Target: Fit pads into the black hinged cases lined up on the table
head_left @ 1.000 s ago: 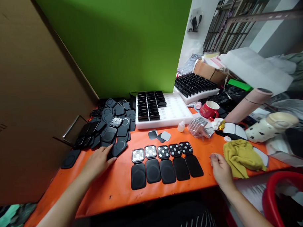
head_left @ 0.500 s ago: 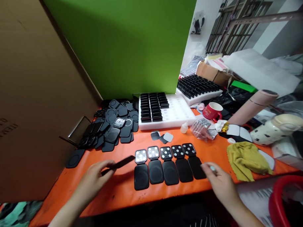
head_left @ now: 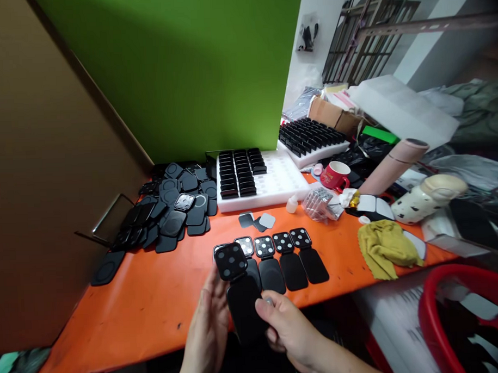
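Note:
In front of me, tilted up, is a black folding charger (head_left: 244, 309), two hinged panels, the smaller one bearing several grey dots. My right hand (head_left: 292, 326) grips its lower right edge between thumb and fingers. A small pale round thing (head_left: 270, 301) shows at that hand, too small to name. At the charger's left edge is my left hand (head_left: 207, 321), its fingers partly hidden behind the panels and holding that side. Behind it lies a row of similar unfolded chargers (head_left: 293, 272) with dotted upper panels; the held one partly covers those on the left.
A heap of black chargers (head_left: 172, 223) lies at left beside a cardboard sheet (head_left: 48, 188). White foam trays (head_left: 282, 188) hold upright black pieces. Nearby are grey plates (head_left: 267, 220), a small bottle (head_left: 291, 204), a red mug (head_left: 336, 176), a yellow cloth (head_left: 386, 252) and a red tub (head_left: 431, 310).
My left hand has brought the charger from the left to the front centre and turned its dotted side toward me. My right hand has moved left and now grips it too. The view has shifted.

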`<state>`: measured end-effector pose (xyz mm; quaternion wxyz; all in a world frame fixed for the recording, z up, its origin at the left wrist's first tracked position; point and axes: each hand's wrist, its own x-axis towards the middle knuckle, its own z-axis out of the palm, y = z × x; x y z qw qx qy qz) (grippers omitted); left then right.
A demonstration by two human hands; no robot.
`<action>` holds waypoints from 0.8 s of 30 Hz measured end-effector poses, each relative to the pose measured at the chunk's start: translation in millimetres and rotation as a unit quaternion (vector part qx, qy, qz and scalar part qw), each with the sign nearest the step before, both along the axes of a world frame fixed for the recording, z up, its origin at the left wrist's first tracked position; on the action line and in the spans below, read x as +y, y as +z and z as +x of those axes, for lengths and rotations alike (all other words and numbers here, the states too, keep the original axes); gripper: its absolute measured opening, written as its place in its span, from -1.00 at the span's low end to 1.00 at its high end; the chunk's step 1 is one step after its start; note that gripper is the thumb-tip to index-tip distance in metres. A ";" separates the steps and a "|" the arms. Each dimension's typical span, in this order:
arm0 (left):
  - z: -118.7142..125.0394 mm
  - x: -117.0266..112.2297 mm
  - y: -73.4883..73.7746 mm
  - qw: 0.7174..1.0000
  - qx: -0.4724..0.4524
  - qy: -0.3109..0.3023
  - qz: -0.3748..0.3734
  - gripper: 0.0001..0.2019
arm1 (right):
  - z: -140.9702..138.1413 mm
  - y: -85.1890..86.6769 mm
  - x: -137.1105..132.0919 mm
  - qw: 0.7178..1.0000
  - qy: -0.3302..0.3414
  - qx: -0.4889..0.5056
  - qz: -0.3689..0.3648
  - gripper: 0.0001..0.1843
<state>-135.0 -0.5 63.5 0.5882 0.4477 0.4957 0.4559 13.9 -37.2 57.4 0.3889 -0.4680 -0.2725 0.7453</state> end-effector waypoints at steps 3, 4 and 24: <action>11.4 -5.4 3.9 0.972 -0.155 -0.067 -0.164 -0.54 | -2.6 -0.9 -2.5 0.986 0.057 -0.109 0.114 -0.61; 12.7 -5.8 6.2 0.960 -0.187 -0.064 -0.199 -0.59 | -1.7 -0.7 -3.8 0.974 0.065 -0.153 0.153 -0.62; 25.5 -19.3 -11.6 0.950 0.211 -0.227 0.021 -0.35 | 23.2 38.3 14.5 0.709 0.148 -0.610 0.322 -0.69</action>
